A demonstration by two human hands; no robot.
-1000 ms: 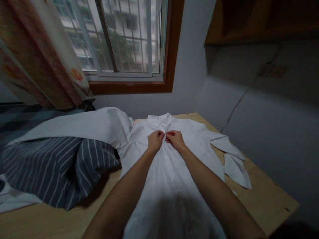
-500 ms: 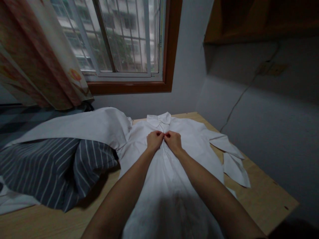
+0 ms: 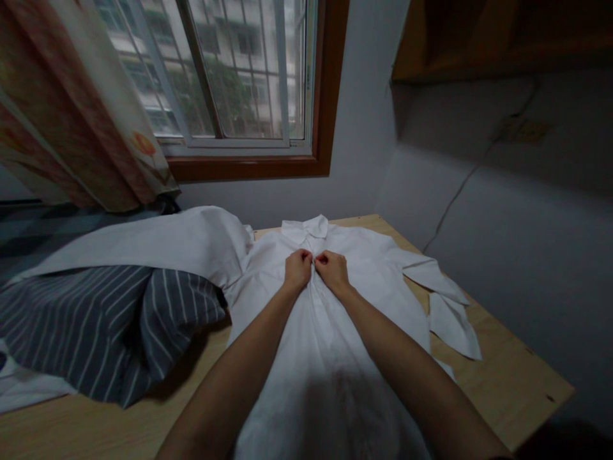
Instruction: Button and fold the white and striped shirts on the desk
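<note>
A white collared shirt [image 3: 330, 358] lies face up on a wooden table [image 3: 502, 377], collar toward the window. My left hand [image 3: 297, 271] and my right hand [image 3: 331, 271] meet at the shirt's front placket just below the collar [image 3: 305, 229]. Both are closed in a pinch on the placket edges, fingertips almost touching. What sits between the fingertips is too small to make out. One sleeve [image 3: 445, 306] lies folded at the right; the other sleeve [image 3: 158, 239] drapes left over a pillow.
A grey pillow with white stripes [image 3: 110, 326] lies at the left, partly on the table. Behind are a wood-framed window [image 3: 249, 76], a floral curtain [image 3: 71, 115] and a grey wall with a cable [image 3: 454, 198] at the right.
Both hands have stayed pinched at the placket, shifting only slightly together toward the left. The shirt has not moved.
</note>
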